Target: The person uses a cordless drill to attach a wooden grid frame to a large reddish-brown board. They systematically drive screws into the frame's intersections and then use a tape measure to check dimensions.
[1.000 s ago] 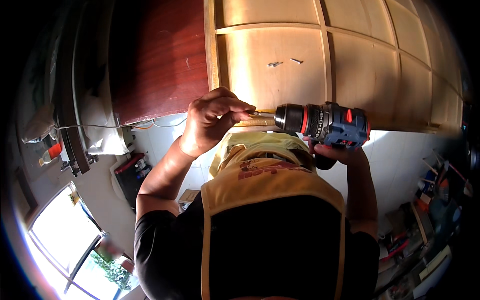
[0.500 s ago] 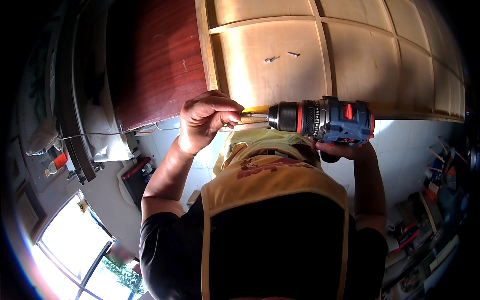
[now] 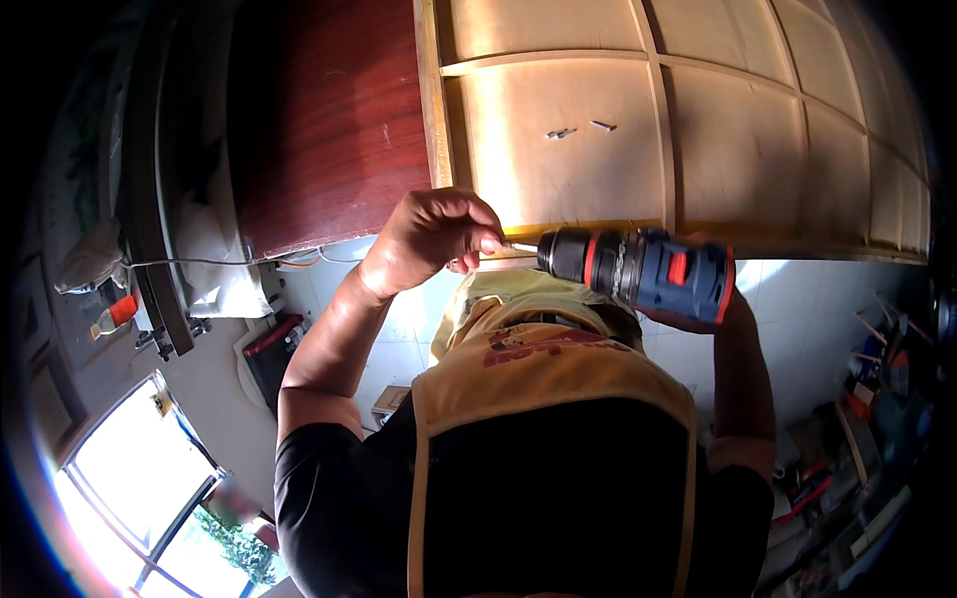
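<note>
My right hand [image 3: 688, 317] grips a cordless drill [image 3: 648, 271], blue and black with red trim, whose chuck points left. Much of that hand is hidden beneath the drill's body. A thin metal bit [image 3: 522, 246] juts from the chuck towards my left hand [image 3: 461, 231]. Thumb and fingers of my left hand are pinched together at the bit's tip; what small thing they hold there is hidden. Both hands are at the near edge of a wooden frame panel [image 3: 558, 184]. Loose screws [image 3: 561, 133] lie on the panel beyond them.
A dark red board [image 3: 329, 130] adjoins the panel on the left. A cable [image 3: 199, 262] runs along its near edge. At far left lies a bottle with a red top [image 3: 122, 311], above a bright window [image 3: 150, 468]. Tools and clutter [image 3: 867, 399] crowd the right.
The drill has tilted, its rear swinging nearer to me, and its chuck has dropped slightly. My left hand has shifted a little right, still pinched at the bit. The whole view has moved slightly.
</note>
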Demonstrator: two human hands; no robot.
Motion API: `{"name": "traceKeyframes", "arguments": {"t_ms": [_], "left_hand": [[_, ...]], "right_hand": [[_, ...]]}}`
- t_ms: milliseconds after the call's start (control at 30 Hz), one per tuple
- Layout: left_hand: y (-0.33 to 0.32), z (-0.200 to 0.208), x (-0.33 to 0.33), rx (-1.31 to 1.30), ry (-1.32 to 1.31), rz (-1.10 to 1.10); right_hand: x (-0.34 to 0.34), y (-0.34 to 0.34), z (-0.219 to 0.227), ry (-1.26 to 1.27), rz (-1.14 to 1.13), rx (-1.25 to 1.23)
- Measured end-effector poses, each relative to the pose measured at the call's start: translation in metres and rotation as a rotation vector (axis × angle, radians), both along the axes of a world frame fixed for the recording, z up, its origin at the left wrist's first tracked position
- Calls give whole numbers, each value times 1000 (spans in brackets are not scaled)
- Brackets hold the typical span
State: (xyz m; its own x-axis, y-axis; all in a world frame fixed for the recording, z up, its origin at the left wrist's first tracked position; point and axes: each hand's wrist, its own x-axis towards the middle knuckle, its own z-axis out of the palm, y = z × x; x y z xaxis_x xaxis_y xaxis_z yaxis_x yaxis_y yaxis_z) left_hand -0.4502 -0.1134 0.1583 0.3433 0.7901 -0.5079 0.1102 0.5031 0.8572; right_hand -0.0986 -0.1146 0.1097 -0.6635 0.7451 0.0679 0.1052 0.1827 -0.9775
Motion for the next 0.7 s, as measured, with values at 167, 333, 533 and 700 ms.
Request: {"name": "traceKeyframes", "arguments": {"t_ms": [167,333,533,700], "left_hand": [[29,-12,-10,247,52,87],[58,-125,-39,816,897,473],[51,-178,-13,460,1456,367],[54,-177,-4,527,1579,328]], "right_hand": [[-43,6,-1,206,-104,-802],[-73,19,-35,508,-236,-1060],[-104,36,-63,559,-376,-1269],[-117,42,-80,516,-393,-1272]]}}
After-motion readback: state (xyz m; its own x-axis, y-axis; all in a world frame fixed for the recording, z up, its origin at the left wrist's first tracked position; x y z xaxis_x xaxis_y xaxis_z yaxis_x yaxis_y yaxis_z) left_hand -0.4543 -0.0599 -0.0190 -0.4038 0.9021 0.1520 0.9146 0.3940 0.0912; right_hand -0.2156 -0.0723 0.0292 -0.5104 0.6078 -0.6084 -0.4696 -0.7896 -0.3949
